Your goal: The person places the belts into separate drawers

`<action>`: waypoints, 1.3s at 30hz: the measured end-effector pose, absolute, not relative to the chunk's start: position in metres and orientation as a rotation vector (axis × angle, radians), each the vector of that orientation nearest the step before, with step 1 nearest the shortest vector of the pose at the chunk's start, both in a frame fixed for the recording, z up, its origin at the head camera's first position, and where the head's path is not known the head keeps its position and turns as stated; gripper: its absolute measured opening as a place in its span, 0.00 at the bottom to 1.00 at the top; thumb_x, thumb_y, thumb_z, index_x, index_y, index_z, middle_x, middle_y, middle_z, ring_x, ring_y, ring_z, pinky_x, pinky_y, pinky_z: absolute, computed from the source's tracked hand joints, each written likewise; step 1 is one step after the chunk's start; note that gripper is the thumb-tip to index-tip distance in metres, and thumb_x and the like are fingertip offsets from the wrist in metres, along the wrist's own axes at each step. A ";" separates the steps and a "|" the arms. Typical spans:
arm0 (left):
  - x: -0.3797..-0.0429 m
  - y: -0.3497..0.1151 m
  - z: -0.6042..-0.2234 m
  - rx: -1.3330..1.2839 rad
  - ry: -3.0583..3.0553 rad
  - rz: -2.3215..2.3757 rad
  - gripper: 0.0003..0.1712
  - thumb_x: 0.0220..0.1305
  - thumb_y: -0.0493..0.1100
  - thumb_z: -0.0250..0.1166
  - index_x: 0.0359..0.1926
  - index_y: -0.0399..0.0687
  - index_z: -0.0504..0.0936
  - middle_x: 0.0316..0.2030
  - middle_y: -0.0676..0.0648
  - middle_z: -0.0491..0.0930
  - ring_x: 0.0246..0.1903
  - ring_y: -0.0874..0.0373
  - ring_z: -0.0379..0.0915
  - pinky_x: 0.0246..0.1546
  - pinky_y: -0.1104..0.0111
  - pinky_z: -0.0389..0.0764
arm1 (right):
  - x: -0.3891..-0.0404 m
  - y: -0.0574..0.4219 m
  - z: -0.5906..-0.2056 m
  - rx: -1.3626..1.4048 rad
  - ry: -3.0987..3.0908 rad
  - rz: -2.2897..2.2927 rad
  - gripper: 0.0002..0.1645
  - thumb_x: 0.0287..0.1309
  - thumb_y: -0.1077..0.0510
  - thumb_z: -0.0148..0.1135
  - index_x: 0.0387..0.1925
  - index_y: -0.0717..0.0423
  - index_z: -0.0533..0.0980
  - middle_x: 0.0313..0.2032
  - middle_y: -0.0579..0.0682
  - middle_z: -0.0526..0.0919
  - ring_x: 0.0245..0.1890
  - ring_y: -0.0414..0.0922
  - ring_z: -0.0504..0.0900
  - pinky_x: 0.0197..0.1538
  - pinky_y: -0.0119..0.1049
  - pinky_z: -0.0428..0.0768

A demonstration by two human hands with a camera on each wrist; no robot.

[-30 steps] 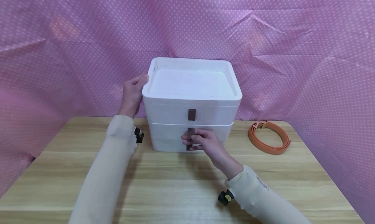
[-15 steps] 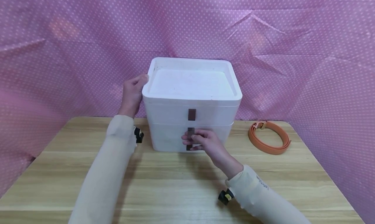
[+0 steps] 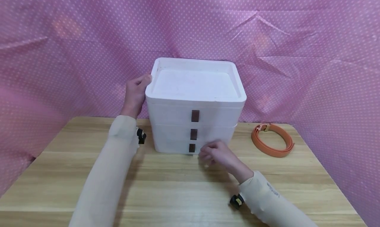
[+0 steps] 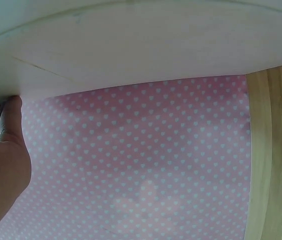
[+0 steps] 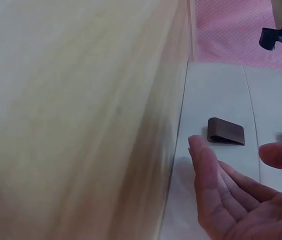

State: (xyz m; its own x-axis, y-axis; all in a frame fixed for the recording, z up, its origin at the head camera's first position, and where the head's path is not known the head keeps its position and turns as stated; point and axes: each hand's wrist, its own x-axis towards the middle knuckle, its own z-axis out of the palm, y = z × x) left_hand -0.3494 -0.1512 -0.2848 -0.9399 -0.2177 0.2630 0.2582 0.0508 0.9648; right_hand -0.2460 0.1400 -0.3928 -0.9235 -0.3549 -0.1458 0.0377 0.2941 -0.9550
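Head: the box [image 3: 169, 116] stands central; your left hand [image 3: 134, 94] grips its edge at nine o'clock, your right hand [image 3: 218, 155] at five. Left wrist: hand against box. Right wrist: your fingers [image 5: 209, 175] lie loose, handle [image 5: 226, 132] at eleven.

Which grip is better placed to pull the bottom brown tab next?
Probably the right grip: it is beside the bottom brown tab and holds nothing. The left grip touches the upper side of the white drawer unit, away from that tab, so it seems better suited to steadying.
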 end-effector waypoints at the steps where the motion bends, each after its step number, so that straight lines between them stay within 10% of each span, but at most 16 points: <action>1: -0.349 -0.151 -0.285 -0.039 -1.999 -1.956 0.23 0.69 0.55 0.61 0.58 0.50 0.81 0.58 0.47 0.79 0.51 0.53 0.77 0.48 0.66 0.81 | -0.246 0.140 -0.394 -0.285 2.202 -1.683 0.18 0.68 0.64 0.50 0.48 0.77 0.75 0.42 0.68 0.84 0.40 0.61 0.85 0.41 0.51 0.85; 10: -0.351 -0.150 -0.285 -0.054 -1.946 -1.987 0.22 0.67 0.51 0.63 0.56 0.44 0.81 0.59 0.46 0.77 0.56 0.53 0.75 0.51 0.67 0.80 | -0.244 0.133 -0.407 -0.253 1.724 -1.935 0.24 0.68 0.66 0.48 0.59 0.81 0.61 0.56 0.74 0.74 0.52 0.63 0.79 0.53 0.55 0.79; 39: -0.350 -0.149 -0.283 -0.070 -1.891 -2.003 0.22 0.67 0.46 0.64 0.57 0.39 0.80 0.59 0.45 0.77 0.57 0.52 0.75 0.50 0.67 0.80 | -0.242 0.120 -0.418 -0.173 1.680 -2.016 0.12 0.68 0.65 0.52 0.49 0.71 0.69 0.48 0.70 0.80 0.45 0.56 0.84 0.50 0.47 0.83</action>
